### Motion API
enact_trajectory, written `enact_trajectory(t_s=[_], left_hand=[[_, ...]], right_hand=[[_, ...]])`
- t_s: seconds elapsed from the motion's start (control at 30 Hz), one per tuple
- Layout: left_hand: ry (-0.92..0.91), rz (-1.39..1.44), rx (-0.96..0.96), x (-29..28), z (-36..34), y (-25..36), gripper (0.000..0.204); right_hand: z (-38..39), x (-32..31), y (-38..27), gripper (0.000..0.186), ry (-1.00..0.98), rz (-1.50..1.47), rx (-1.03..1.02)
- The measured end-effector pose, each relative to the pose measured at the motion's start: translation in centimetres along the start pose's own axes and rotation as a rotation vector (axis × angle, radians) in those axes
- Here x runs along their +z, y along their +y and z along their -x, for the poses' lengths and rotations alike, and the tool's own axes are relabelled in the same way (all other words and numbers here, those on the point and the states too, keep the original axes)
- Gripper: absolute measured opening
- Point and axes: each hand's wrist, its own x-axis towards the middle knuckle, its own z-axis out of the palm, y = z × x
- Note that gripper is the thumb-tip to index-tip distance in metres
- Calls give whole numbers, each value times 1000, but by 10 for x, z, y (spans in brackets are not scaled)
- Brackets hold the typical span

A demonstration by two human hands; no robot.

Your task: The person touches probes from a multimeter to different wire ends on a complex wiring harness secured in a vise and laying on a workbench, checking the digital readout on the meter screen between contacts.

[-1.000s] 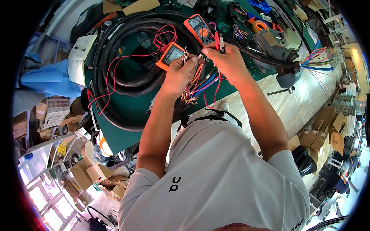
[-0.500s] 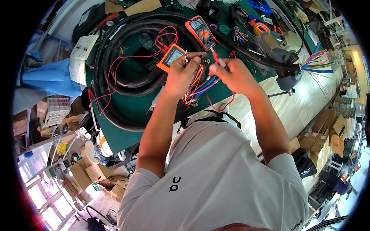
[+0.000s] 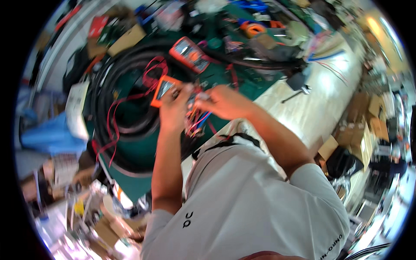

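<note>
Motion blurs the picture. My left hand is closed in a pinch at a bundle of thin coloured wires, over the near side of an orange handheld meter. Close on its right, my right hand has its fingers closed round a red test probe, mostly hidden and smeared. The fingertips of both hands nearly meet above the wires. A red-orange multimeter with a dial lies just beyond. Red test leads loop left of the orange meter.
Thick black cable lies coiled on the green table. Another cable end with splayed wires sticks out past the right edge. Tools and an orange tape roll crowd the back. Cardboard boxes stand on the right.
The view has shifted, so the table and meters sit further left. My right hand has come closer to my left hand, down towards the wire bundle.
</note>
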Motion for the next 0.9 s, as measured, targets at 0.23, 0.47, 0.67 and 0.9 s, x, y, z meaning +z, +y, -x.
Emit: enact_trajectory(t_s=[0.23,0.47,0.67,0.9], left_hand=[[68,179,67,-1,-5,-2,15],[177,175,80,-11,-14,-3,17],[326,135,133,-15,-13,-5,15],[421,-9,139,-12,-14,-7,16]], right_hand=[[25,-14,22,46,160,-85,12],[163,-116,61,59,1005,-1162,-69],[260,-208,82,54,1687,-1194,-273],[267,-236,138,26,1635,-1062,-294]])
